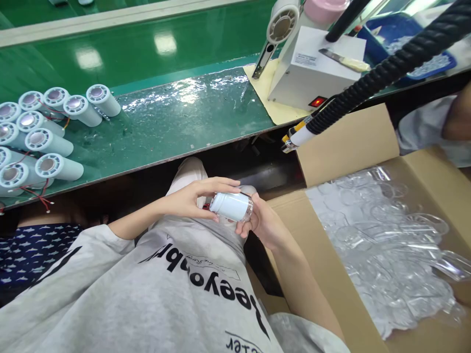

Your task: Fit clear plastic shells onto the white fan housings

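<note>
Over my lap I hold a small light-blue cylinder (232,206) with a clear plastic cover around its right end. The fingers and thumb of my left hand (200,196) close on its left end, where a bit of red shows beside the thumb. My right hand (263,220) grips the clear end from the other side, fingers curled under it. On the bench to the left stand several similar light-blue cylinders (59,166) with vented round tops, some with red wires trailing out.
A white box-shaped device (316,68) with a lit red switch stands on the green bench (176,122), with a handheld fan (281,27) leaning beside it. A black ribbed hose (368,78) crosses above an open carton (423,196) of clear plastic parts (382,245). Other people sit at both sides.
</note>
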Motion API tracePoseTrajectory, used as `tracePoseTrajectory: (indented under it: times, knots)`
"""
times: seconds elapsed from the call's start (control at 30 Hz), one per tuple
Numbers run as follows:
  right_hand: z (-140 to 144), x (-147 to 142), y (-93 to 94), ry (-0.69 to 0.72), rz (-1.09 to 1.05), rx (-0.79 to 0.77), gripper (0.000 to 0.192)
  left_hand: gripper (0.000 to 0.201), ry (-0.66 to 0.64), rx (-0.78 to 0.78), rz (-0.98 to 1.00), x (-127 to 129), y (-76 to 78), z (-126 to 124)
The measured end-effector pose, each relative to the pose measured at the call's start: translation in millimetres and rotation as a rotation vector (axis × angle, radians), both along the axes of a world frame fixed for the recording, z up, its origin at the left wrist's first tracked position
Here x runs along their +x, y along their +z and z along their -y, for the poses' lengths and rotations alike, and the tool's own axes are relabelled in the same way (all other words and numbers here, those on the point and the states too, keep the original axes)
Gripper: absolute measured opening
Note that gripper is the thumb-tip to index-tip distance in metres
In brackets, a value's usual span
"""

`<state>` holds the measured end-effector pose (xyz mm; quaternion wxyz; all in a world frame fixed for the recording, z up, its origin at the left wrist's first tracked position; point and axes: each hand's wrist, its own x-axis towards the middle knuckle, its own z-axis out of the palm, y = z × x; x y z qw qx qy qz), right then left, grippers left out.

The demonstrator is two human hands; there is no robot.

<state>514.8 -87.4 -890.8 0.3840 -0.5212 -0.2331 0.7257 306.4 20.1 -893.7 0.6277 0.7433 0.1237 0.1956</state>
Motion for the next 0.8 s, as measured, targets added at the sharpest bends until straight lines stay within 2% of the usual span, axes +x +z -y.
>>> tracePoseTrajectory:
  times: [0.17, 0.23, 0.3, 0.37, 0.43, 0.47, 0.53, 0.57, 0.63, 0.73, 0.8]
  knots:
    - [1, -6, 6.6, 0.084, -0.062, -0.131, 0.071, 0.061, 0.017, 0.0, 0.004, -3, -1.1, 6]
    - [5, -7, 7.4, 0.119, -0.015, -0.11, 0.073, 0.061, 0.03, -0.03, -0.022, -4, 2.1, 10]
    - [13, -7, 6.2, 0.11, 0.154, -0.03, 0.068, 0.062, 0.057, -0.071, -0.044, -5, 5.7, 14]
    - [22, -7, 3.1, 0.009, 0.467, 0.169, 0.05, 0.064, 0.083, -0.14, -0.065, -7, 8.3, 16]
    - [29, -7, -1.2, -0.095, 0.783, 0.507, 0.032, 0.068, 0.095, -0.223, -0.084, -9, 9.2, 18]
    - [31, -7, -3.5, -0.11, 0.893, 0.693, 0.029, 0.069, 0.093, -0.261, -0.094, -10, 9.1, 18]
    - [33, -7, -7.9, -0.05, 0.983, 0.982, 0.028, 0.071, 0.076, -0.317, -0.108, -12, 7.9, 18]
    - [34, -8, -9.8, -0.007, 0.982, 1.05, 0.028, 0.072, 0.062, -0.335, -0.115, -13, 7.2, 17]
    - [33, -8, -13.1, 0.029, 0.901, 1.045, 0.03, 0.075, 0.026, -0.318, -0.113, -14, 6.0, 13]
    - [33, -7, -17.5, -0.001, 0.606, 0.847, 0.046, 0.076, -0.038, -0.172, -0.064, -14, 5.8, 7]
    - [33, -5, -20.5, -0.029, 0.42, 0.712, 0.049, 0.074, -0.083, -0.118, -0.046, -13, 6.6, 3]
